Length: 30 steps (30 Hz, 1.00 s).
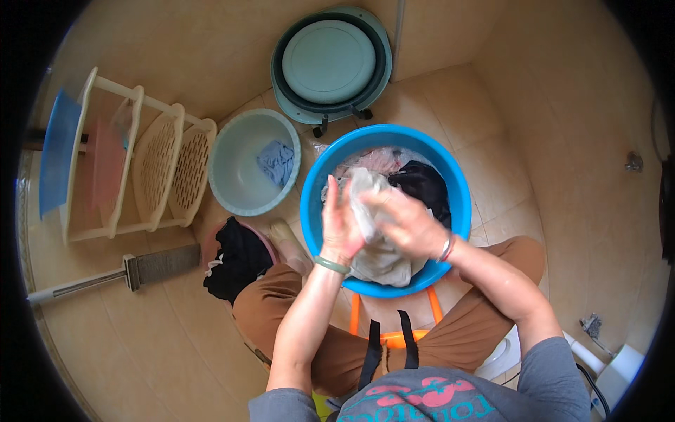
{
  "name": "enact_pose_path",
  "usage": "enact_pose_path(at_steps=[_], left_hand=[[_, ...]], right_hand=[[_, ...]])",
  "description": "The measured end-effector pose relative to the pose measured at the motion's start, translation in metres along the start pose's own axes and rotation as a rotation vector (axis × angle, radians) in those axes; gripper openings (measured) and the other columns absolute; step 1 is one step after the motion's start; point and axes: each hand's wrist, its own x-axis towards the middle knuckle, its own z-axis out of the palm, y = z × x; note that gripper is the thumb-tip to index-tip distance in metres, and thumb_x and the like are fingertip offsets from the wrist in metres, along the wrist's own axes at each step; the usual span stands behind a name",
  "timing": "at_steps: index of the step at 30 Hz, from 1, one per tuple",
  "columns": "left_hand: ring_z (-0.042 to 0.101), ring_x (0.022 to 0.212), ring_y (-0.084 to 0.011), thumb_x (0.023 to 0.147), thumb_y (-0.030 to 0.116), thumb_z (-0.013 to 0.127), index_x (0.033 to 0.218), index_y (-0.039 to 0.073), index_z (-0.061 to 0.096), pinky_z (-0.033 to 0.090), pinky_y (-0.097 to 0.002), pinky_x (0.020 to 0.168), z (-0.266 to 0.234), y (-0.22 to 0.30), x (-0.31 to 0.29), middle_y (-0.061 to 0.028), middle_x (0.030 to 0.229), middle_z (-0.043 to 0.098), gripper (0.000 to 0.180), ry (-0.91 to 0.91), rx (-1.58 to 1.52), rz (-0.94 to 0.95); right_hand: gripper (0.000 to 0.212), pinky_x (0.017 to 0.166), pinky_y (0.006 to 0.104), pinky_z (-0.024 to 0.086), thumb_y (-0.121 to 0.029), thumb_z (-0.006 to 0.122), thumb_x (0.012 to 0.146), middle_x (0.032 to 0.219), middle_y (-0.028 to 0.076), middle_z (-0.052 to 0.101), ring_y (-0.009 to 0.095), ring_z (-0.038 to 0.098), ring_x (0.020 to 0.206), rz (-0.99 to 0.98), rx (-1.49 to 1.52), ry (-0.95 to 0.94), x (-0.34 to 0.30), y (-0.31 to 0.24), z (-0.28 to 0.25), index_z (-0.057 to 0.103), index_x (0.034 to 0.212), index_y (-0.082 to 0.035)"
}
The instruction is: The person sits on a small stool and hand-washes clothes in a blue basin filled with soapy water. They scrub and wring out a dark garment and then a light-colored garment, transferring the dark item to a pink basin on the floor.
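Note:
A blue basin (458,204) of wet laundry stands between my knees. Over it my left hand (342,228) is raised, with a finger stretched upward and a white cloth (366,199) against its palm. My right hand (415,228), smeared by motion, presses on the same cloth from the other side, so the cloth is held between both hands. Beneath them a pale garment (387,266) bunches at the basin's near side. Black fabric (424,186) lies at the right inside the basin, and a pinkish patterned piece (376,160) rests at its far side.
A pale green basin (219,165) with a blue cloth (276,162) stands to the left. Beyond leans a folding tub (329,62) against the wall. At left are a cream rack (160,162), a mop (163,267) and a pink tub (264,239) with dark clothes (239,260).

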Motion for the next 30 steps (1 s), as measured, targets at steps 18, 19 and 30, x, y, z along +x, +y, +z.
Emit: enact_pose_path(at_steps=[18,19,30], left_hand=[[0.061,0.093,-0.0164,0.094,0.035,0.050,0.103,0.008,0.057,0.050,-0.0321,0.082,-0.025,-0.055,0.032,-0.0033,0.097,0.062,0.029,0.554,0.420,0.372],[0.060,0.089,-0.0155,0.094,0.036,0.051,0.103,0.009,0.058,0.050,-0.0317,0.079,-0.029,-0.056,0.033,-0.0020,0.092,0.061,0.029,0.557,0.471,0.376],[0.061,0.076,-0.0156,0.091,0.029,0.055,0.097,0.007,0.062,0.049,-0.0313,0.067,-0.012,-0.069,0.026,-0.0017,0.084,0.063,0.024,0.614,0.378,0.303]], right_hand=[[0.025,0.052,0.0423,0.048,-0.016,0.053,0.092,0.066,0.018,0.060,0.036,0.062,0.063,0.280,-0.219,0.299,0.024,0.048,0.036,0.062,0.075,0.000],[0.025,0.053,0.0424,0.048,-0.016,0.053,0.092,0.066,0.018,0.060,0.036,0.061,0.063,0.243,-0.281,0.300,0.021,0.049,0.037,0.062,0.075,0.000],[0.021,0.054,0.0442,0.048,-0.017,0.056,0.091,0.068,0.018,0.056,0.037,0.059,0.061,0.410,-0.316,0.185,0.012,0.075,0.034,0.059,0.075,-0.003]])
